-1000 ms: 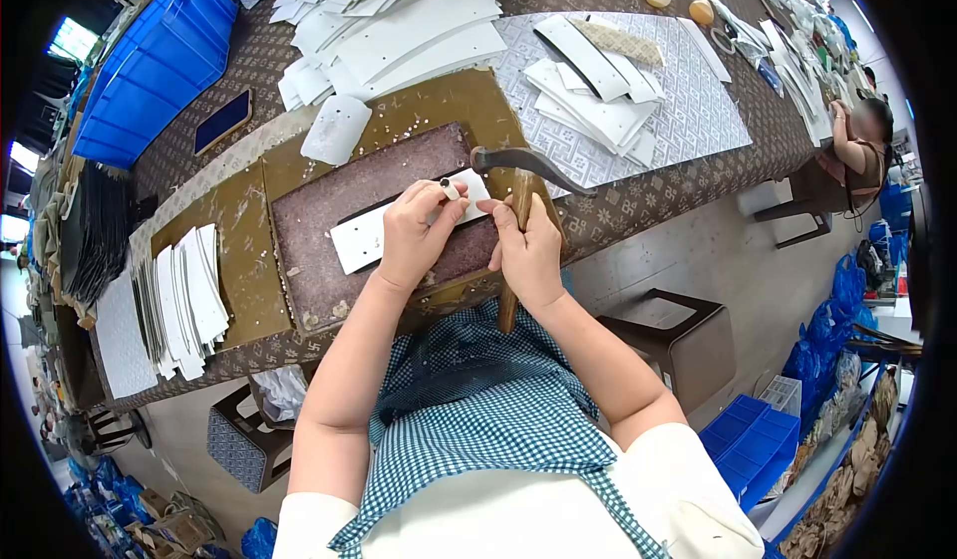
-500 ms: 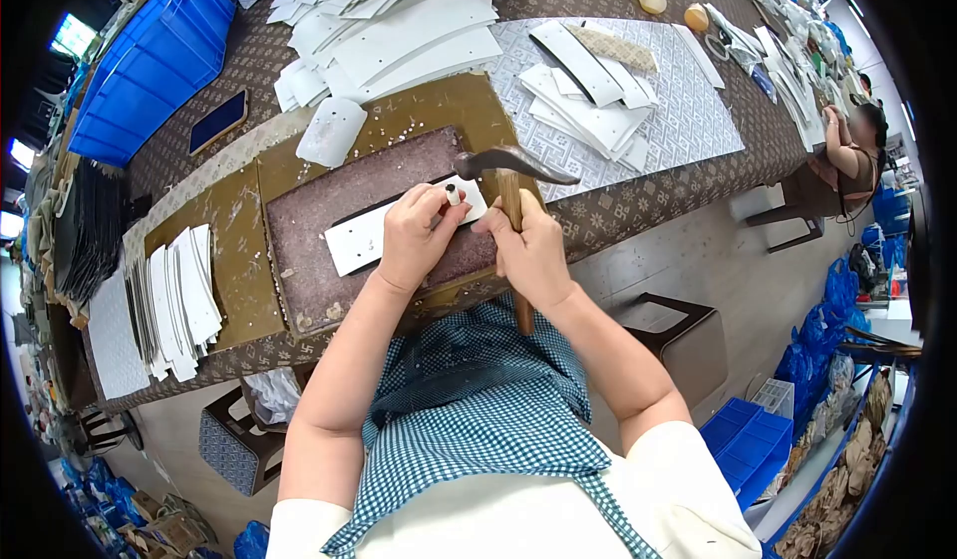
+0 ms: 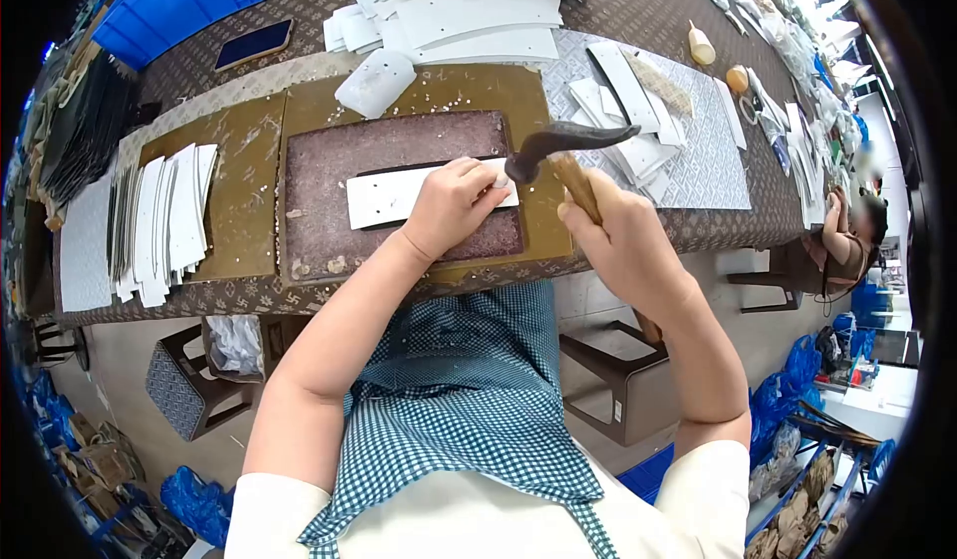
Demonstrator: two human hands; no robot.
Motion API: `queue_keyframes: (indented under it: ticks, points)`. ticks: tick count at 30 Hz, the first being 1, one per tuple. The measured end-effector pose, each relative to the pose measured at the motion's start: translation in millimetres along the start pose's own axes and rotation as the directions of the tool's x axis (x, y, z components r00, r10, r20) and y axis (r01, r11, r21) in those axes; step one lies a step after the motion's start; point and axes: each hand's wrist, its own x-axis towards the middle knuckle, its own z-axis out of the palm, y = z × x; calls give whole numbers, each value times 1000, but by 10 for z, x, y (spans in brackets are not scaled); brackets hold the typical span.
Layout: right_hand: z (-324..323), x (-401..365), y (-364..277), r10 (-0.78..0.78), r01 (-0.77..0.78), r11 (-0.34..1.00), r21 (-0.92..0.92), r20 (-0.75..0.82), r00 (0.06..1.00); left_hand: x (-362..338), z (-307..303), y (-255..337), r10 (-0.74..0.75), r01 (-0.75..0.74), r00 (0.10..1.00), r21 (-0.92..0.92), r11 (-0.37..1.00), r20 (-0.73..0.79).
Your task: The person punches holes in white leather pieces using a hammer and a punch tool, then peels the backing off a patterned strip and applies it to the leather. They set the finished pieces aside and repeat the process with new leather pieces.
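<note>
My left hand (image 3: 454,205) rests on a white strip (image 3: 384,196) with small dark holes, its fingers pinched round a short white hole punch (image 3: 500,174) near the strip's right end. In my right hand (image 3: 628,235) is a hammer (image 3: 573,142), gripped by its wooden handle. Its dark curved head hangs at the punch's top and overlaps it in this view. Beneath the strip, a dark-edged piece shows along its border. Both lie on a speckled purplish slab (image 3: 324,160), which sits on a brown board (image 3: 234,205).
White strips (image 3: 164,220) stand in a row at left. A curved white piece (image 3: 376,84) and white bits lie behind the slab. Further back are stacked white pieces (image 3: 478,21), a phone (image 3: 254,44) and a blue crate (image 3: 184,6). A person (image 3: 847,235) sits at far right.
My right hand has moved right and the hammer's head has come to the top of the punch. The whole view has shifted, while my left hand keeps its pinch on the punch.
</note>
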Motion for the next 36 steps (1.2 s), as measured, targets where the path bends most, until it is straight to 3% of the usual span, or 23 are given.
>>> queue_keyframes:
  ticks: [2,4,6,8,11,12,13,14,17,19,21,22,25,28,30,31,36]
  points:
    - [-205,21,-205,29,-29,999,16,26,999,-8,-13,4,4,-4,1000,4,1000,18]
    - [-357,36,-300,-181,211,967,142,-195,964,9,-2,-30,33,-33,999,12,999,2]
    - [-629,64,-647,-226,387,859,336,-428,875,-14,13,-39,37,-37,999,28,999,6]
    - [-740,85,-828,-241,528,744,410,-572,784,-9,9,-15,9,-10,1000,19,1000,9]
    - [-384,140,-517,-347,483,850,211,-466,814,-8,12,-33,14,-14,1000,20,1000,1]
    - [-225,151,-364,-323,372,925,78,-356,877,-6,-1,-23,16,-16,1000,30,999,0]
    - [-29,105,-174,-197,198,980,-16,-180,964,-8,-5,-15,18,-18,1000,39,999,1]
    - [110,45,-18,-88,86,996,-29,-78,993,-3,3,-24,-9,8,1000,22,1000,15]
    - [189,-88,96,111,-99,960,262,-33,993,1,-18,-13,5,-6,1000,37,999,17]
    - [215,-61,-8,318,-310,829,466,63,946,6,-13,-20,-22,23,999,-9,1000,25]
    - [454,-25,108,379,-277,657,701,11,925,-22,-53,20,-115,117,990,-13,993,87]
    - [618,16,191,407,-221,595,773,-53,912,-28,-66,10,-86,86,992,13,996,94]
    - [1025,118,357,485,-152,485,861,-120,866,-19,-87,69,-117,126,989,-99,987,89]
    - [1331,106,401,504,-155,528,835,-161,848,-18,-83,33,-85,97,992,-133,986,91]
    - [1330,105,393,499,-162,586,794,-196,844,-7,-102,3,-157,181,973,-135,974,166]
    - [1320,95,375,495,-173,614,770,-205,845,2,-71,-11,-112,125,987,-109,986,116]
    - [1304,102,384,507,-189,617,764,-202,838,-6,13,31,-229,227,973,-143,963,5]
